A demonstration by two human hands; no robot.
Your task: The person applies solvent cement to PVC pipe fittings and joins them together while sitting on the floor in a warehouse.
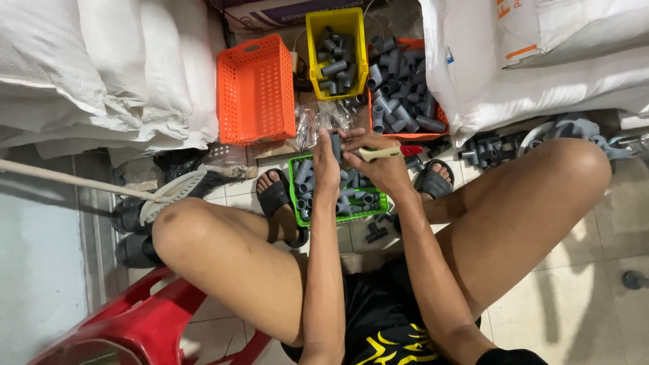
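Tiled floor [574,297], hemmed by white sacks [101,67]. Left hand [327,162] is closed around a grey pipe fitting [336,143], held above a green basket [331,216] of like fittings. Right hand [378,165] is gripped on a cream-handled tool [382,153], laid against the fitting. Beyond are set a yellow basket [312,40] and a red basket [433,132], both filled with grey fittings, and an orange basket [255,91]. Red stool [149,324] is seen at lower left.

orange basket [255,91], yellow basket [336,21], grey fittings [402,101]
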